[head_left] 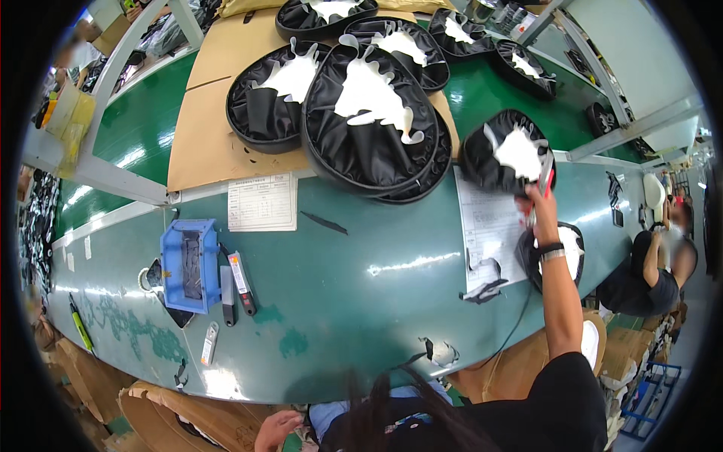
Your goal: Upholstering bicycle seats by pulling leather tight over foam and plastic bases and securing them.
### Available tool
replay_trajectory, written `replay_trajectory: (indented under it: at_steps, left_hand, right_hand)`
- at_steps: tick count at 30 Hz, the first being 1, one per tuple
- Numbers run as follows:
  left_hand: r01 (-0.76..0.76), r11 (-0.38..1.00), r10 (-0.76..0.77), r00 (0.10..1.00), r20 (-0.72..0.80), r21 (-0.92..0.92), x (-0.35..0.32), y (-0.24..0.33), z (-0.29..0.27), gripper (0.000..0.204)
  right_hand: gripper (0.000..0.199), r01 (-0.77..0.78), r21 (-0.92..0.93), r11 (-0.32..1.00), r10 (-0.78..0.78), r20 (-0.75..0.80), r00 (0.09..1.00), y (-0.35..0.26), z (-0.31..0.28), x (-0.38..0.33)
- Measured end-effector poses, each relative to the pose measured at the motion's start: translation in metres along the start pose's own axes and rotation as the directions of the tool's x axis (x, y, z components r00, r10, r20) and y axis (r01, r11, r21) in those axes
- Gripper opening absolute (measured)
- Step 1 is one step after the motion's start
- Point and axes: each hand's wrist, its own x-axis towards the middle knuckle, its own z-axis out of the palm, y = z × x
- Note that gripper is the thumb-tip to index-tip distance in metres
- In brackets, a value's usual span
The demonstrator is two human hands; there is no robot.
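Near edge, low left: left hand (276,429) over cardboard, fingers loosely curled, holding nothing that shows. Right arm stretched far right across the green table (354,279); right hand (539,205) clamped on a small red-and-grey tool (545,178), long axis near upright, tip pointing far. Just beyond, touching the tool: a round black cover (503,154) with a white patch, open face up. Left on the table: blue bin (188,265) holding small dark pieces. Beside the bin: two knives (235,285). Farther, mid-table: stack of larger oval black covers (373,120), white splashes inside, lying on cardboard sheets (207,128).
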Motion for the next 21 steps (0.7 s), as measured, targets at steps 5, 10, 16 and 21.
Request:
replay_trajectory:
  at_steps: [5, 10, 16, 21]
  left_hand:
    - [-0.253, 0.865, 0.254, 0.965, -0.057, -0.433, 0.018, 0.133, 0.009, 0.038]
    - [-0.535, 0.544, 0.462, 0.834, -0.302, -0.646, 0.057, 0.179, 0.051, 0.054]
    - [-0.356, 0.878, 0.035, 0.717, -0.697, -0.321, 0.056, 0.123, 0.059, 0.046]
    - [-0.537, 0.789, 0.533, 0.359, -0.766, 0.297, 0.021, 0.157, 0.072, 0.008]
  right_hand:
    - [0.028, 0.031, -0.266, 0.964, 0.002, 0.122, 0.993, -0.002, -0.041, -0.163]
    - [0.031, 0.545, -0.355, 0.760, -0.211, 0.658, 0.723, 0.029, 0.020, -0.236]
    - [0.035, 0.420, -0.326, 0.847, 0.037, 0.824, 0.565, 0.047, 0.119, -0.273]
    - [0.043, 0.404, -0.319, 0.857, 0.012, 0.797, 0.604, 0.061, 0.144, -0.317]
